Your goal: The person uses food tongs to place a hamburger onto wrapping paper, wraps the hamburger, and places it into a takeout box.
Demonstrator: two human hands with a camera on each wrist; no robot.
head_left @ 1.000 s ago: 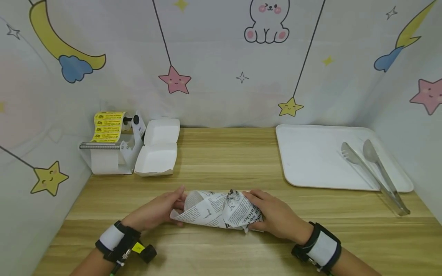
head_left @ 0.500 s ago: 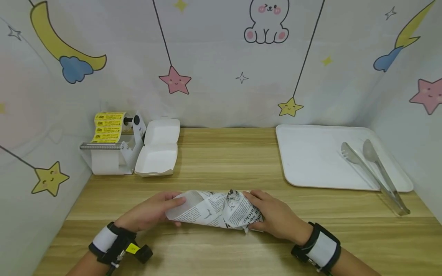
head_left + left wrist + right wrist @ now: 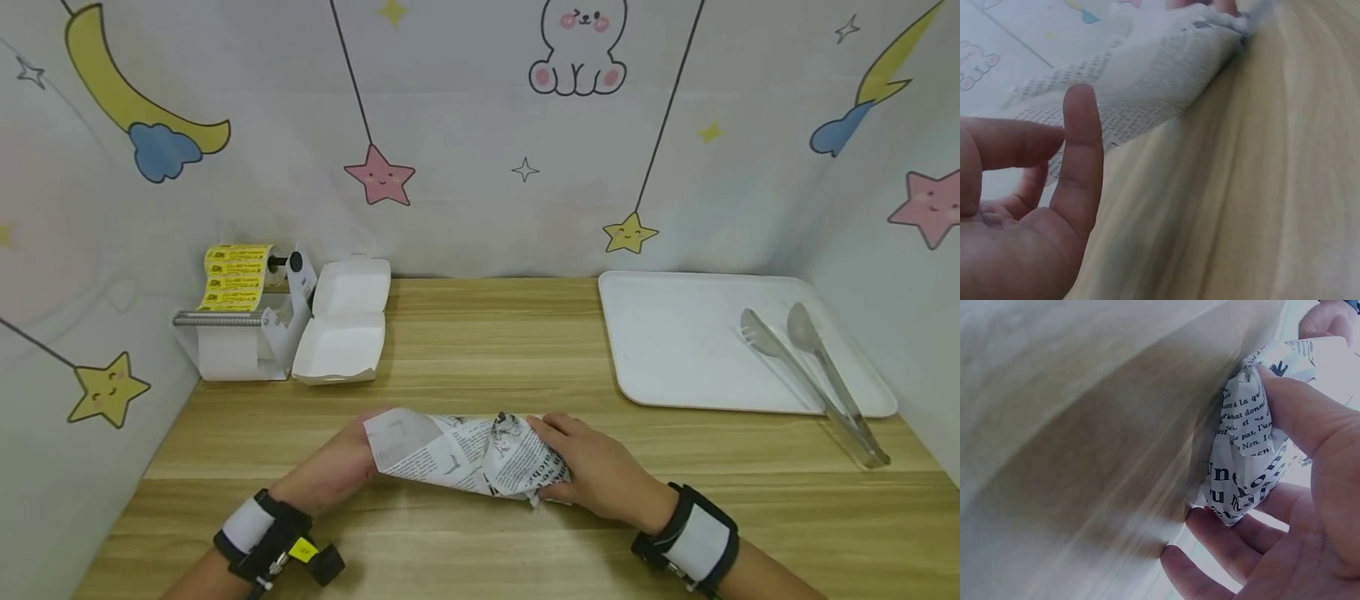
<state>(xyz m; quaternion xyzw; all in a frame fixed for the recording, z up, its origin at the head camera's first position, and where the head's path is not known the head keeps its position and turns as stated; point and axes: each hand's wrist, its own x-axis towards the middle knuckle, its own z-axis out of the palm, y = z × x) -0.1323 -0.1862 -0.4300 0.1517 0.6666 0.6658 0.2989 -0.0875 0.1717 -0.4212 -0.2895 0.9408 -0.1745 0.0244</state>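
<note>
A bundle of newsprint-patterned paper [image 3: 465, 457] is laid lengthwise near the middle of the bench [image 3: 487, 350]. Its crumpled end is gripped by the right hand [image 3: 592, 468], the thumb pressed on one side and fingers curled against the other. At the flared end, the left hand [image 3: 1025, 240] is partly hidden behind the paper; its thumb is held straight, with fingers loosely bent beside it. Farther back, an open white carton [image 3: 341, 342] and a white tray [image 3: 675, 350] are placed well apart.
</note>
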